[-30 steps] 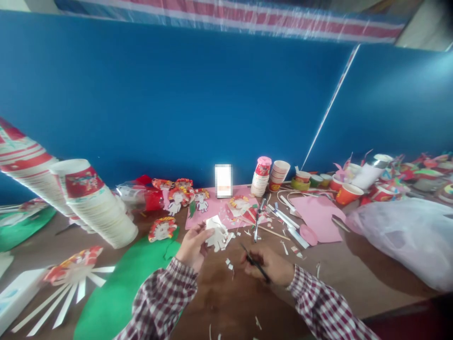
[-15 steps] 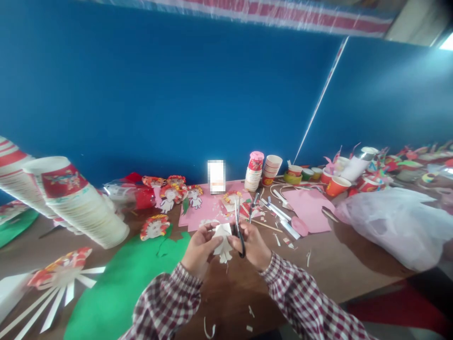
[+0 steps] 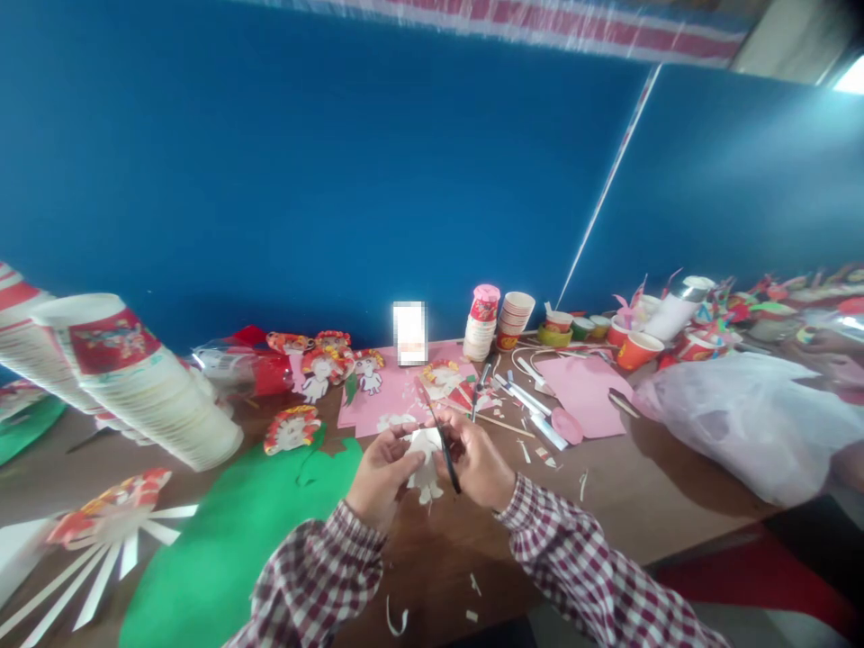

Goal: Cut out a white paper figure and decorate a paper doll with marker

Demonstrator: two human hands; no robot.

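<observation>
My left hand [image 3: 386, 472] pinches a small white paper cutout [image 3: 425, 477] by its left side. The cutout has a lobed lower end that hangs over the brown table. My right hand [image 3: 478, 461] is closed around black-handled scissors [image 3: 445, 450], their blades pointing up and away from me. The right fingertips are close to the cutout's right edge; whether they touch it I cannot tell. Just beyond my hands lies pink paper [image 3: 378, 409] with white scraps and a red-rimmed cutout [image 3: 442, 378] on it.
Tall stacked paper cups [image 3: 155, 387] lean at the left beside green paper [image 3: 236, 540]. Smaller cup stacks [image 3: 481, 324] stand near the blue wall [image 3: 337, 180]. A second pair of scissors [image 3: 481, 387], pink sheets [image 3: 587, 396] and a plastic bag [image 3: 749, 423] lie to the right.
The scissors in my right hand have turned, their blades tilting further left over the top of the cutout. My left hand keeps its hold on the paper.
</observation>
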